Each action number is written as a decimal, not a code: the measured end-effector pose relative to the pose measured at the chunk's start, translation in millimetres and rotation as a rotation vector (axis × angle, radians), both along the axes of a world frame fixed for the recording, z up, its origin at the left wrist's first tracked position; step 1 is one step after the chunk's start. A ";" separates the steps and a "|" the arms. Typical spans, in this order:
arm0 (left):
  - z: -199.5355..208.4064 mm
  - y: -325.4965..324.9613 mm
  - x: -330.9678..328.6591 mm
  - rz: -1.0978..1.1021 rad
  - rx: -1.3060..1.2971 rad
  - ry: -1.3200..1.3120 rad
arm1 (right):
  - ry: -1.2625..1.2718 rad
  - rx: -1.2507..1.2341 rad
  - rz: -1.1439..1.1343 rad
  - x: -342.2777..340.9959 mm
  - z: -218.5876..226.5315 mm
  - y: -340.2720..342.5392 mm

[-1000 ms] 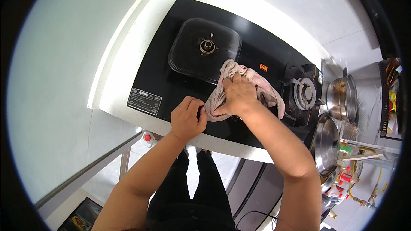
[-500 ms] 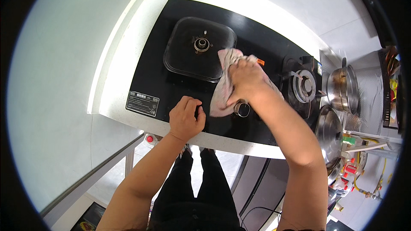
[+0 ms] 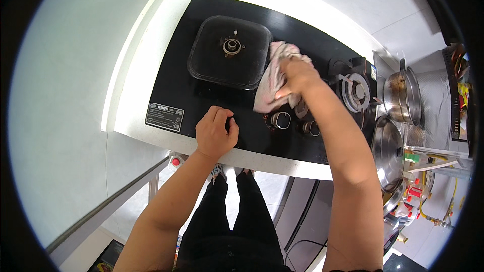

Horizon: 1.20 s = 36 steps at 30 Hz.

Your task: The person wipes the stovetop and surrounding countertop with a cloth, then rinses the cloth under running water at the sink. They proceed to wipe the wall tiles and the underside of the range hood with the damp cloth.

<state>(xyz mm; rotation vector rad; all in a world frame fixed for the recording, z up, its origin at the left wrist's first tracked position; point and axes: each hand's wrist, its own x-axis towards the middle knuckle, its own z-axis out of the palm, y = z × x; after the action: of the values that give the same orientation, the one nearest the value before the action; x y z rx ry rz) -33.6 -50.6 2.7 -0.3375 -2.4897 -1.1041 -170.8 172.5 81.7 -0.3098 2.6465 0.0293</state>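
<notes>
right hand [image 3: 300, 76], thumb splayed, covers a crumpled pinkish-white cloth [image 3: 268, 92] back from the black glass cooktop [image 3: 194, 98] front edge, likely for pressure; grip unclear. left hand [image 3: 217, 133], loosely closed, rests nearer that edge, perhaps bracing

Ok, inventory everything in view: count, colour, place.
Glossy flat cooktop: one, black, on the white counter
Crumpled fabric cloth: one, pinkish white, mid cooktop
Square burner tray: one, black, cooktop's left
Round metal burner: one, grey, cooktop's right
Round knobs: at least two, black and silver, cooktop's front
Rectangular label: one, dark, cooktop's left
Round metal pot: one, silver, right of cooktop
Round metal lid: one, silver, nearer than pot
Plastic bottles: several, red caps, lower right
Thin hose: one, yellow, lower right
Trousered legs: two, black, bottom
Left hand: one, bare, cooktop's front edge
Right hand: one, bare, on cloth
</notes>
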 end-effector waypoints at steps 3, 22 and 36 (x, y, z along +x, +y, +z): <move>-3.0 -2.2 0.6 0.010 -0.007 0.032 | 0.156 0.006 -0.190 4.4 -12.4 23.1; 34.3 12.1 0.8 -0.502 -0.049 0.082 | 0.629 -0.641 0.146 224.7 -53.1 -71.8; 32.5 37.4 -47.3 -0.254 -0.423 0.128 | 0.923 -0.349 -0.513 251.1 -58.0 95.6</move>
<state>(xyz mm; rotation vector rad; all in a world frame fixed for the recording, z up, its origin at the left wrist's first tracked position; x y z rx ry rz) -80.9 -13.2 35.2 -0.8357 -2.5973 -0.6038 80.3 268.1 23.7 0.3907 3.5524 -0.5922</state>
